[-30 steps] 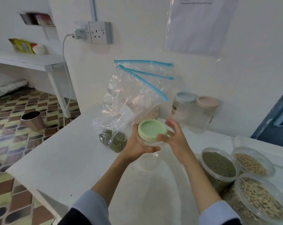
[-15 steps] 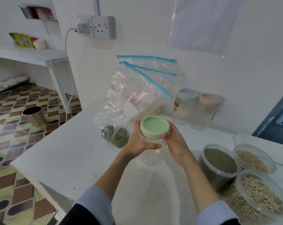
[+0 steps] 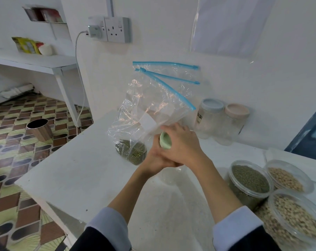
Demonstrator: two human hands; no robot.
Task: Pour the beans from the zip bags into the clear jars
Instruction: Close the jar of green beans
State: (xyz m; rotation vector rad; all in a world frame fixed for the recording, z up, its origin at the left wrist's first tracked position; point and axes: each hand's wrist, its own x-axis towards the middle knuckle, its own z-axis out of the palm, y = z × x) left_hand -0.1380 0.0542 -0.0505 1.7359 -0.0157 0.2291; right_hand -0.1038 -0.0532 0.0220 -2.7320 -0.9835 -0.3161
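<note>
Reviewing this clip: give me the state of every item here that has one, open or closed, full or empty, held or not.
Green lid: on its jar, gripped by right hand.
Empty clear jar: held by left hand.
Zip bags: upright against the wall, zips look closed; the front one holds green beans.
Blue-lidded jar: capped, looks empty.
Pink-lidded jar: capped, looks empty.
Green bean tub: uncovered, full.
Two pale bean tubs: uncovered, filled.
</note>
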